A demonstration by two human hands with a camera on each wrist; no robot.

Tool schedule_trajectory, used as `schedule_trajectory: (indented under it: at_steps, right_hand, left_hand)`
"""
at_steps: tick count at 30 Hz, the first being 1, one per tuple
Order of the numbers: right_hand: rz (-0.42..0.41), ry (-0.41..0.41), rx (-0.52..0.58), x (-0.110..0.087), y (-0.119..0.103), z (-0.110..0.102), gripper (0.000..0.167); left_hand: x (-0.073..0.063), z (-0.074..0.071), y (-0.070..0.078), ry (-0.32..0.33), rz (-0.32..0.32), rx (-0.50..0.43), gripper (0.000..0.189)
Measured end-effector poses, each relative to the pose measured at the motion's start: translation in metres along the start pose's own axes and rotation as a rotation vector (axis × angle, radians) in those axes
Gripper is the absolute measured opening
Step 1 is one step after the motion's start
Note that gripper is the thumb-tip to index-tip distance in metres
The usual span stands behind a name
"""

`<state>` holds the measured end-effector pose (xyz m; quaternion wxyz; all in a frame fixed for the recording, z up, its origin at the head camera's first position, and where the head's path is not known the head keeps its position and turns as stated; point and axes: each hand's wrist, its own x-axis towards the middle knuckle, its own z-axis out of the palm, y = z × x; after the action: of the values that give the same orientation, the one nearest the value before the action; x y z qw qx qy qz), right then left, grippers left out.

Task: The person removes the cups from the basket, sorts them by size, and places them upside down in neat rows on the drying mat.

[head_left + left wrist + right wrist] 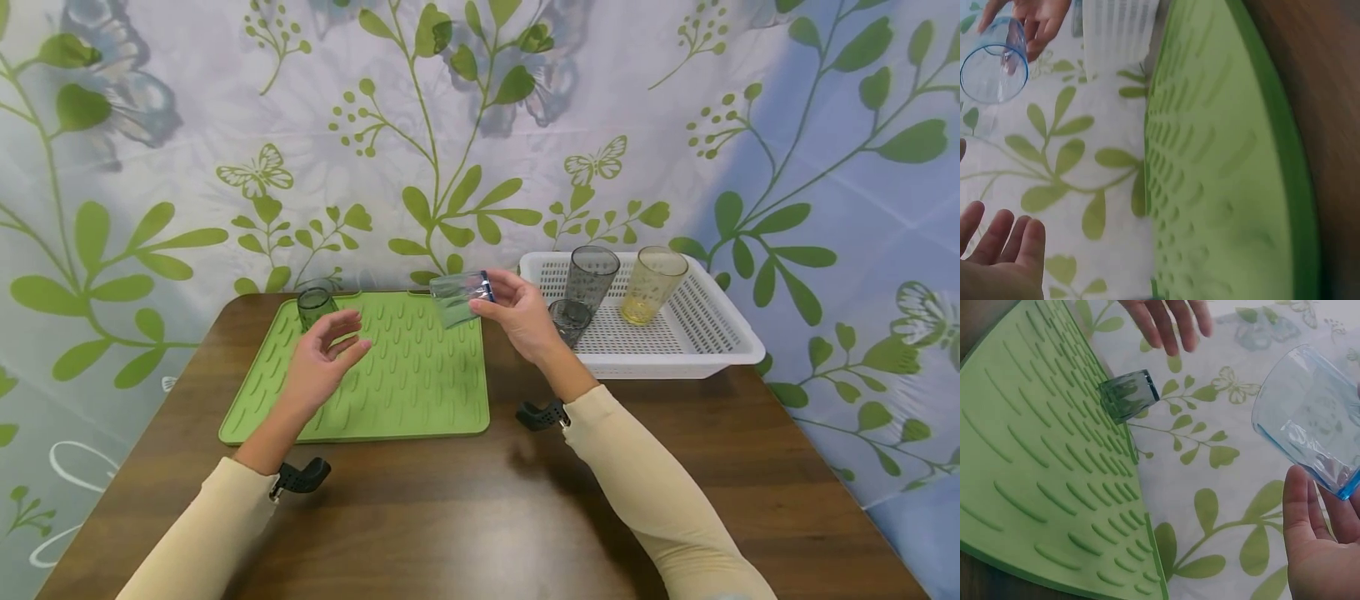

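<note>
Above the right part of a green drying mat (405,375), my right hand (521,317) grips a clear bluish drinking glass (450,296) by its base end. The glass lies on its side in the air, its mouth pointing left; the right wrist view shows its blue-tinted base (1347,487) at the fingers. My left hand (322,358) hovers over the mat's left part with fingers loosely bent and nothing in them. Behind it, a dark grey-green glass (315,304) stands on the mat's far left corner, partly hidden by the hand in the head view.
A white perforated plastic basket (720,346) stands at the back right. In it are a tall grey glass (592,275), a yellowish glass (652,287) and a short dark glass (570,321). A leaf-patterned cloth (465,125) hangs behind the brown wooden table (480,517).
</note>
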<state>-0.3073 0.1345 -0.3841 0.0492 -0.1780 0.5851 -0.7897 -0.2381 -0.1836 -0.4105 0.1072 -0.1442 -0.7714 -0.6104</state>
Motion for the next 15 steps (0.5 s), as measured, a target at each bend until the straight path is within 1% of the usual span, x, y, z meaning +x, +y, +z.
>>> schedule_trajectory:
  at_steps: [4,8,9,11,15]
  right_hand:
    - [-0.013,0.008,-0.008,0.002,0.003,0.003,0.055]
    - [-0.02,0.007,-0.013,0.004,0.006,0.006,0.056]
    - [-0.02,0.006,-0.016,0.004,0.006,0.006,0.056]
    - [-0.016,0.004,-0.034,0.004,0.006,0.007,0.057]
    - [0.005,0.02,-0.082,0.004,0.006,0.009,0.057]
  left_hand:
    - [-0.011,-0.015,-0.007,0.026,0.001,0.117,0.052]
    - [-0.022,-0.033,-0.013,0.045,-0.026,0.18,0.052]
    - [-0.025,-0.038,-0.014,0.05,-0.041,0.204,0.052]
    - [-0.031,-0.049,-0.015,0.049,-0.087,0.281,0.055]
    - [-0.042,-0.07,-0.018,0.003,-0.192,0.426,0.067]
